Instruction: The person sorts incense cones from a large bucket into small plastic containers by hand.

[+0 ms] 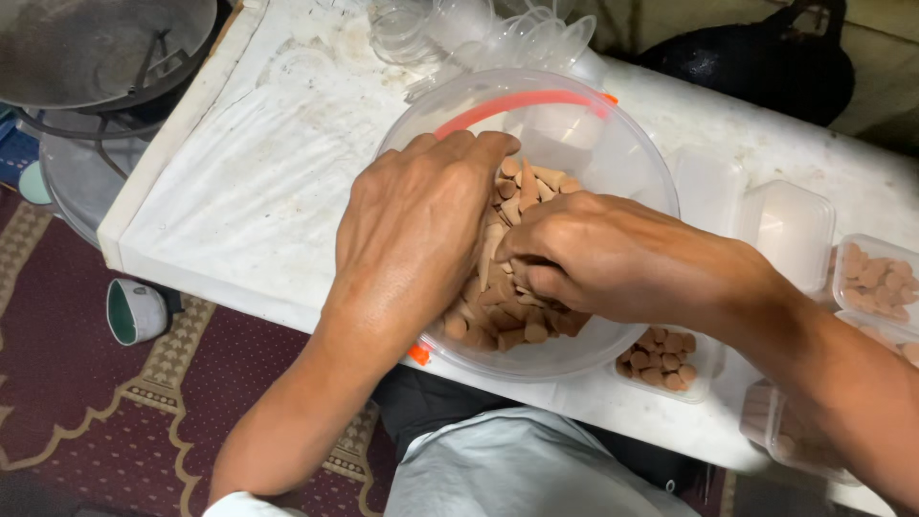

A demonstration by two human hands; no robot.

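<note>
White surface (239,191) carries my clear bowl (627,163); both hands dig in, left hand (421,230) cupped loosely over cones (507,306), right hand (603,254) pinching several (long axes jumbled).

Soft, even overhead light; mild glare on the clear bowl (613,153); edges slightly soft, perhaps from motion blur.

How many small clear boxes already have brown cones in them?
3 that I can tell: one box just right of the big bowl, one at the right edge, one below it, cropped. Others lower right are unclear.
</note>
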